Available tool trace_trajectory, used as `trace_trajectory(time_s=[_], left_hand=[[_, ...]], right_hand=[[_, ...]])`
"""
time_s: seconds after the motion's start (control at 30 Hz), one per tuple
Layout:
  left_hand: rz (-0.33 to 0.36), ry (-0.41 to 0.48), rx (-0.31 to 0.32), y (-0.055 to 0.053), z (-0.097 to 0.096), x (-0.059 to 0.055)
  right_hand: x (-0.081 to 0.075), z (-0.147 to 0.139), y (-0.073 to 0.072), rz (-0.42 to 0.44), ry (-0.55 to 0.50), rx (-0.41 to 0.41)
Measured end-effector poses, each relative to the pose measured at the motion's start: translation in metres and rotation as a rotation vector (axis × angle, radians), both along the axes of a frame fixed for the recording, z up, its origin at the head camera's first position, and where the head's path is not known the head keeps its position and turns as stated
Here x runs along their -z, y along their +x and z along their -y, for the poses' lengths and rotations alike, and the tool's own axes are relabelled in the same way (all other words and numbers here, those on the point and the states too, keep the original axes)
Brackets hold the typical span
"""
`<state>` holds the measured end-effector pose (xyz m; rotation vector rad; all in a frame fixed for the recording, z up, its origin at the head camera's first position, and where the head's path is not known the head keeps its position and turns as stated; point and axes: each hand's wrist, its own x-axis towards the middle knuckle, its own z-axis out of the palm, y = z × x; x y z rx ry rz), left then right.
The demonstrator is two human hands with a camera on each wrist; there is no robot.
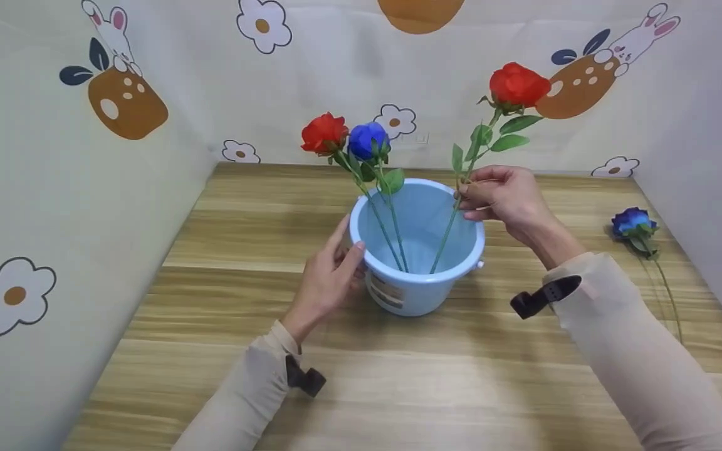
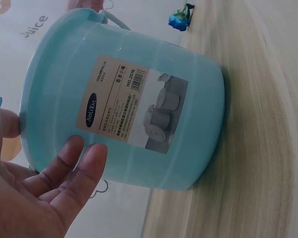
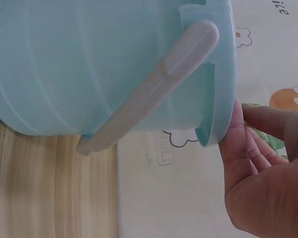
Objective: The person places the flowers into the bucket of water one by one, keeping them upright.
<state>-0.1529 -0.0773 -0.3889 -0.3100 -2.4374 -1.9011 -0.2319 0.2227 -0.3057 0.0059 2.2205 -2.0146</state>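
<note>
A wood-grain table (image 1: 436, 388) is filling the space between patterned walls, and a pale blue plastic bucket (image 1: 427, 295) is standing upright on it, mouth up, probably placed centrally so both hands are reaching it comfortably. One long-stemmed red rose (image 1: 519, 86) is slanting up from inside, its stem's lower end down in the bucket. Another red rose (image 1: 324, 134) and a blue rose (image 1: 369, 141) are leaning together against the opposite rim, which seems to be propping them. A purple-blue rose (image 1: 633, 223) is lying on the table, well to the right. The person's right hand (image 1: 517, 197) is pinching the first rose's stem narrowly between thumb and fingers, likely for fine control. The left hand (image 1: 329, 275) is resting loosely against the bucket's outside, its fingers relaxed and apart, apparently steadying it.
</note>
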Motion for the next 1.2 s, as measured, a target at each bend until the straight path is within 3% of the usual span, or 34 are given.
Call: trace_trajectory(time_s=[0.43, 0.83, 1.2], left_hand=[[-0.019, -0.029, -0.009, -0.001, 0.000, 0.003], [-0.001, -0.016, -0.002, -0.001, 0.001, 0.003], [-0.044, -0.025, -0.009, -0.001, 0.000, 0.003]], right_hand=[[-0.007, 0.018, -0.001, -0.019, 0.190, -0.046], [-0.005, 0.040, -0.006, -0.040, 0.272, -0.036], [0.001, 0.057, -0.010, -0.053, 0.268, -0.060]])
